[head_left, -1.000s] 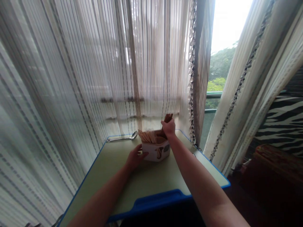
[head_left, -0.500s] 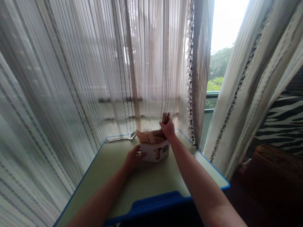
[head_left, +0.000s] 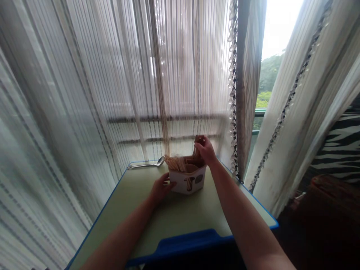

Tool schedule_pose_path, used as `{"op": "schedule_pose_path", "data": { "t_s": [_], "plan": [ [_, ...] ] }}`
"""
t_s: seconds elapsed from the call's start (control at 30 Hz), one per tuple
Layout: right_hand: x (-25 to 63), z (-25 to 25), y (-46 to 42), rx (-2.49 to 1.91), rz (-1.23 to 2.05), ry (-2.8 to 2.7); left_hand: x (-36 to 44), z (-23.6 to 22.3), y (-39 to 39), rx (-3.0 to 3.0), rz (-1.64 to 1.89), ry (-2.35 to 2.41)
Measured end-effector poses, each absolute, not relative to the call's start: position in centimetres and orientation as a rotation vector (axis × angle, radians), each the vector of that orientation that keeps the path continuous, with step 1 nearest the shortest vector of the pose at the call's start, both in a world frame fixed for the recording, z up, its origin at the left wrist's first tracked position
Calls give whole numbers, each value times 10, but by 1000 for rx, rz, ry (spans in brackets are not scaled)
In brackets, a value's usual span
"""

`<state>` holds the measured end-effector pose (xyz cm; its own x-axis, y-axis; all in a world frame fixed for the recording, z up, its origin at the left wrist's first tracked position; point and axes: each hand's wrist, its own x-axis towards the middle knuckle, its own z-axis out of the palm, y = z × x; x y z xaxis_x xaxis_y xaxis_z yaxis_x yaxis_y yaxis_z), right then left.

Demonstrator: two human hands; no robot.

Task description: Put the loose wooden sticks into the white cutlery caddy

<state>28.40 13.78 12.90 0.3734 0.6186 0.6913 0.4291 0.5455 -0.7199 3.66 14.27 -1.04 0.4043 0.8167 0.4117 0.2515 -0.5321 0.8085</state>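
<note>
A white utensil box (head_left: 186,183) with a printed front stands on the table. My left hand (head_left: 162,186) grips its left corner, thumb on the front and fingers round the side. Light wooden sticks (head_left: 176,163), some in clear wrapping, lean to the left inside the box. My right hand (head_left: 206,150) is closed round a bunch of brown chopsticks (head_left: 199,138) above the right compartment. Their tops show over my fingers; my hand and the box hide part of their lower ends.
A metal slotted ladle (head_left: 144,165) lies along the back left edge of the pale, blue-rimmed table (head_left: 118,210). Sheer curtains (head_left: 135,93) hang right behind it. A zebra-striped fabric (head_left: 334,142) is at the right.
My right hand has shifted its grip on the brown chopsticks, its fingers now higher near their tops. My left hand stays on the box. The view has turned slightly.
</note>
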Motion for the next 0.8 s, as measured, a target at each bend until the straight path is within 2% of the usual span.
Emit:
{"op": "schedule_pose_path", "data": {
  "t_s": [0.23,0.5,0.8],
  "plan": [
    [285,134,139,-915,511,-1145,35,-12,145,2009,1103,901],
    [290,135,129,-956,904,-1150,35,-14,148,1988,1100,873],
    [315,127,135,-866,1001,-1174,36,-11,140,2011,1089,888]
  ]
}}
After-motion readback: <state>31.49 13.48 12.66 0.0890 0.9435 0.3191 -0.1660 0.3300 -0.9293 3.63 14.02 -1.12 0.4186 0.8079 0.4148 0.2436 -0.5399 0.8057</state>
